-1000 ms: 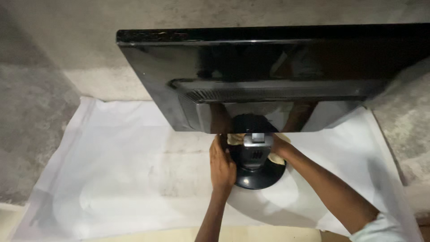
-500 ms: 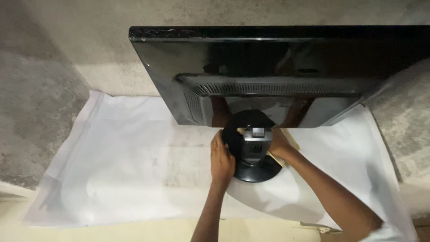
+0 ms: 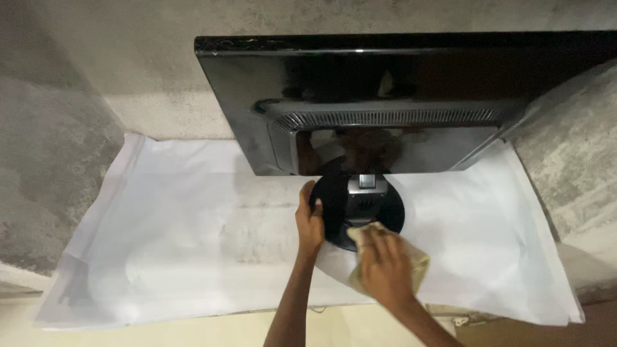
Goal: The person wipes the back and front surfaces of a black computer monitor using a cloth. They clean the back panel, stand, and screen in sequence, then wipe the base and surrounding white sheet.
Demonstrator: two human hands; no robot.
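A black monitor (image 3: 398, 103) stood on its round black base (image 3: 360, 209) on a white sheet (image 3: 167, 238) spread over a rough grey concrete ledge (image 3: 58, 160), against a grey wall. The left hand (image 3: 308, 225) gripped the base's left edge; the right hand (image 3: 384, 270) pressed a yellowish cloth (image 3: 416, 263) on its near edge.

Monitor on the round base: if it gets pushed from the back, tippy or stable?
Probably top-heavy: the wide monitor sits on one narrow neck over a small round base. The glossy base may slide on the white sheet. The left hand gripping the base rim suggests it needs steadying.
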